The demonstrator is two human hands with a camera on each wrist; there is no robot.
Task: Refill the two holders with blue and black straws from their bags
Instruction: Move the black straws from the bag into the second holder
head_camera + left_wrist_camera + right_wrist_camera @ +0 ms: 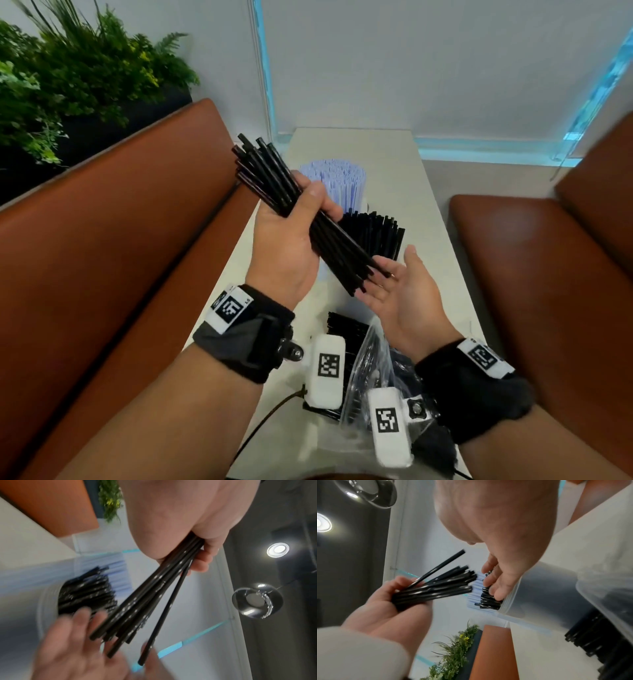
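My left hand (pixel 308 212) grips a slanted bundle of black straws (pixel 329 233) above the table. The bundle's lower ends rest against the straight fingers of my right hand (pixel 400 291), which holds nothing. Behind the bundle stands a clear holder packed with black straws (pixel 380 229), and farther back a holder full of blue straws (pixel 337 181). In the left wrist view the bundle (pixel 145 601) fans out from my left hand (pixel 199 555) toward my right hand (pixel 82 642). In the right wrist view my right hand's fingers (pixel 494 582) lie in front of the black-straw holder (pixel 547 588).
A clear plastic bag (pixel 376 356) with more black straws (pixel 342 329) lies on the narrow white table (pixel 428 212) near my wrists. Brown benches (pixel 120 240) flank the table on both sides. A plant (pixel 68 78) stands at the back left, and a wall ends the table's far side.
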